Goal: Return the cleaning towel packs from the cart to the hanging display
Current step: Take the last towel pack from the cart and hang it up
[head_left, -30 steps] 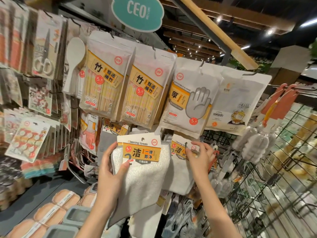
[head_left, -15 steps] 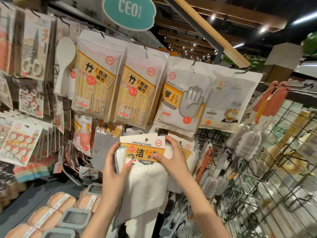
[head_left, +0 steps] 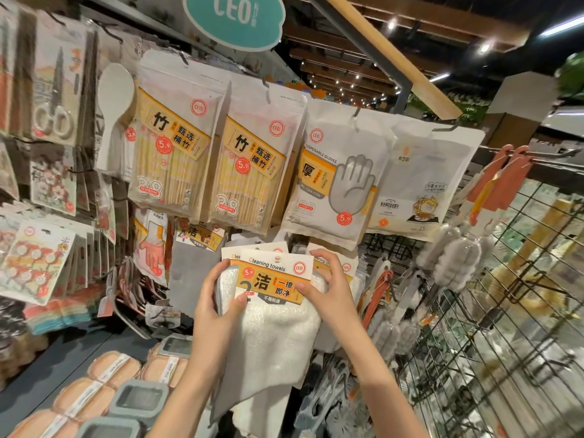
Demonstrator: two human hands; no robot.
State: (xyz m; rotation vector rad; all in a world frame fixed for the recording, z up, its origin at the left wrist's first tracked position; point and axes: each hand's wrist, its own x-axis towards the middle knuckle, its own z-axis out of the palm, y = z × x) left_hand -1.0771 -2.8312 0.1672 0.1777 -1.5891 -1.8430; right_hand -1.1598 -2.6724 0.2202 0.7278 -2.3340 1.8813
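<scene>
A cleaning towel pack (head_left: pixel 275 314), white cloth under a yellow and white header card, is held up against the hanging display. My left hand (head_left: pixel 218 298) grips its left edge, thumb on the front. My right hand (head_left: pixel 331 289) pinches the card's right side. Directly behind it hang more cleaning towel packs (head_left: pixel 343 267), their header cards peeking out at left and right. The hook they hang on is hidden by the cards.
Above hang bamboo chopstick packs (head_left: pixel 177 147) and disposable glove packs (head_left: pixel 338 178). A grey cloth pack (head_left: pixel 192 263) hangs to the left. Bottle brushes (head_left: pixel 455 260) and a black wire grid (head_left: pixel 493 327) stand to the right. Lidded containers (head_left: pixel 139 396) lie on the shelf below.
My right hand left the hanging packs at the right and took hold of the held pack's card. The pack rose slightly toward the hanging row.
</scene>
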